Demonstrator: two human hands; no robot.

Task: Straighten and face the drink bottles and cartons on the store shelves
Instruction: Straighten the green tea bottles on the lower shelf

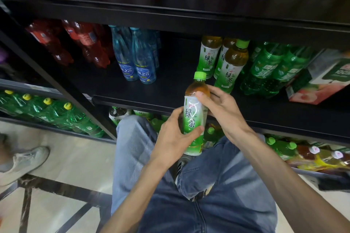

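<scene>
Tea bottle (pixel 194 113) in both hands

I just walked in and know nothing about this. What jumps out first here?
A green tea bottle held in mid-air before the shelves, the left hand gripping its lower half and the right hand its shoulder. Behind it, matching green tea bottles stand on the middle shelf, with two blue water bottles to their left.

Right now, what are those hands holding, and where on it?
A green tea bottle: left hand grips its lower label, right hand its shoulder.
</scene>
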